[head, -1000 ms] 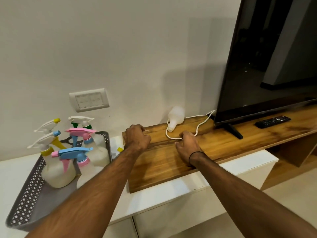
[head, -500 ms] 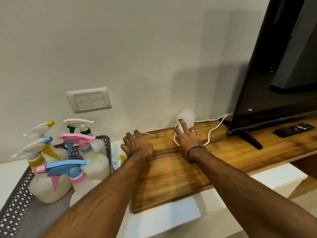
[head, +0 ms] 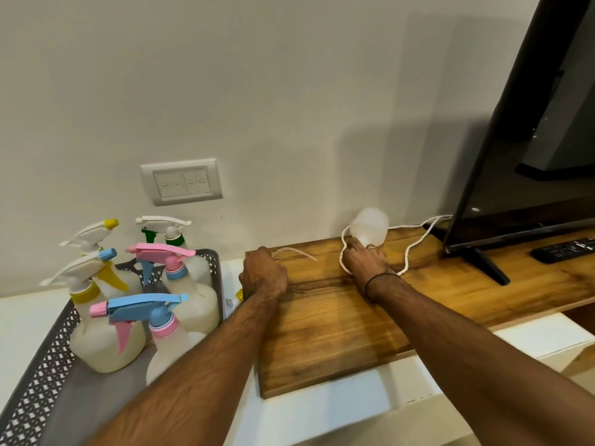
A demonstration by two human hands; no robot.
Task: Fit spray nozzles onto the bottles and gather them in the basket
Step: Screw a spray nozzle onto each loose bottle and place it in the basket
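The right hand point(head: 365, 263) reaches the translucent white plastic bottle point(head: 368, 227) lying on the wooden shelf point(head: 338, 323) by the wall, fingers touching it; the left hand point(head: 264, 274), fingers curled, holds a thin translucent dip tube point(head: 294, 252); five nozzle-fitted spray bottles point(head: 106, 336) stand in the grey perforated basket point(head: 35, 378).

The wooden desk point(head: 338, 329) surface is open between and near the forearms. At far right, the television point(head: 528, 130), its stand foot point(head: 483, 265) and a looped white cord point(head: 409, 255) obstruct. At left, the bottle-filled basket point(head: 35, 391) blocks passage.
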